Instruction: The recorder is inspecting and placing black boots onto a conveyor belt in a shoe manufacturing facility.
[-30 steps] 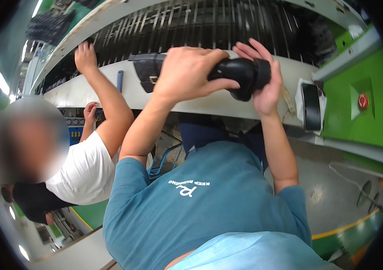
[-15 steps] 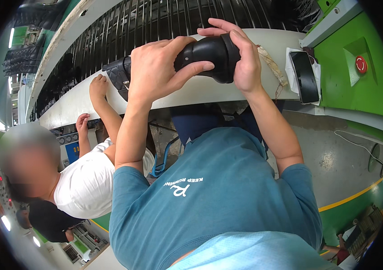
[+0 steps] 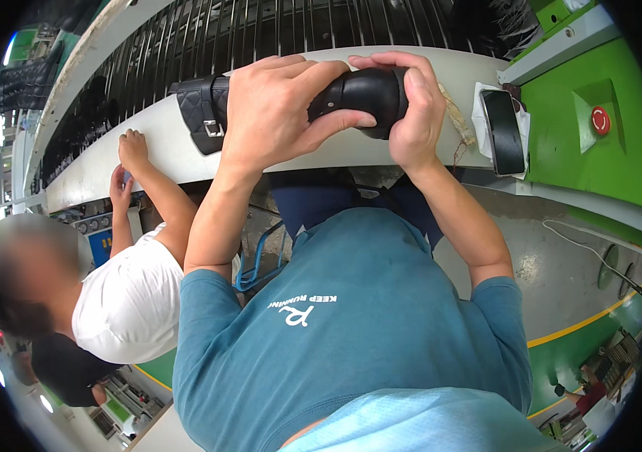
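A worker in a teal T-shirt (image 3: 366, 294) grips a black boot (image 3: 381, 89) with both bare hands over a pale worktop (image 3: 114, 172) that borders a bed of metal bars (image 3: 261, 38). The boot's long axis runs left to right across the body, roughly along the bench edge, its quilted shaft (image 3: 197, 107) and strap buckle (image 3: 213, 129) jutting out past the left hand (image 3: 270, 113), its smooth, rounded end to the right. The left hand is wrapped firmly around the middle, thumb laid along the near side; it is the hand nearer the shaft. The right hand (image 3: 417, 113) cups the rounded end, palm against it and fingers bent over the far side. Whether the boot touches the bench below cannot be told.

Compared with half a second ago, the right hand's fingers, then raised and spread behind the boot, now curl down onto it. A co-worker's hand (image 3: 133, 151), then just beside the shaft, is now well apart from it, farther left along the worktop.

To the right of the hands, a smartphone (image 3: 503, 132) lies on a white sheet (image 3: 480, 113), near a green machine housing (image 3: 551, 94) with a red button (image 3: 600, 120).
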A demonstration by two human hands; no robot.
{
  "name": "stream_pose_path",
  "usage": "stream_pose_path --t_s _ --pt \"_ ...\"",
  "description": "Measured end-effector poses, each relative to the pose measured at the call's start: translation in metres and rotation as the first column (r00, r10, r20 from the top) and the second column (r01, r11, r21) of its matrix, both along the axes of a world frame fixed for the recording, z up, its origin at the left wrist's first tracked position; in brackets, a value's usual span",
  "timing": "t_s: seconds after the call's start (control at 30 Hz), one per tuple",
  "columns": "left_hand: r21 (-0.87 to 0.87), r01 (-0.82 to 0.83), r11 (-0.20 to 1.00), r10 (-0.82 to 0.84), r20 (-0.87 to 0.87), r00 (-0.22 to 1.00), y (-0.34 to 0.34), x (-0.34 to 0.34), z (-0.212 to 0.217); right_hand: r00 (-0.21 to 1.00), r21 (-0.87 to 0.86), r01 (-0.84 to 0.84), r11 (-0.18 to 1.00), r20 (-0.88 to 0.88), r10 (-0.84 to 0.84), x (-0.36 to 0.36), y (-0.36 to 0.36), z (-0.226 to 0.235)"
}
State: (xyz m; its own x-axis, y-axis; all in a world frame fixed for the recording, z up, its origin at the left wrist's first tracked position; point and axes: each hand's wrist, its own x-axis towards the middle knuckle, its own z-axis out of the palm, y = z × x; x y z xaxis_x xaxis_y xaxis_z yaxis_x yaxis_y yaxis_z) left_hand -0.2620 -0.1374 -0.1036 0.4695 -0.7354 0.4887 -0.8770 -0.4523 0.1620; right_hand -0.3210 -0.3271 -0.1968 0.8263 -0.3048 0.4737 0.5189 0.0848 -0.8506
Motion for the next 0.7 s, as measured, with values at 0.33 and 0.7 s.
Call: stream_pose_path --t_s 0.33,0.7 --pt "-0.066 -0.052 0.997 0.036 -0.218 0.975 0.059 -0.024 -0.107 0.960 -0.882 -0.130 0.453 0.003 0.281 -0.035 -0.031 0.003" --pt "-0.562 -0.267 0.783 0.090 -0.323 0.942 0.031 -0.072 -0.171 0.967 -0.896 -0.123 0.427 -0.011 0.256 -0.014 -0.058 -0.019"
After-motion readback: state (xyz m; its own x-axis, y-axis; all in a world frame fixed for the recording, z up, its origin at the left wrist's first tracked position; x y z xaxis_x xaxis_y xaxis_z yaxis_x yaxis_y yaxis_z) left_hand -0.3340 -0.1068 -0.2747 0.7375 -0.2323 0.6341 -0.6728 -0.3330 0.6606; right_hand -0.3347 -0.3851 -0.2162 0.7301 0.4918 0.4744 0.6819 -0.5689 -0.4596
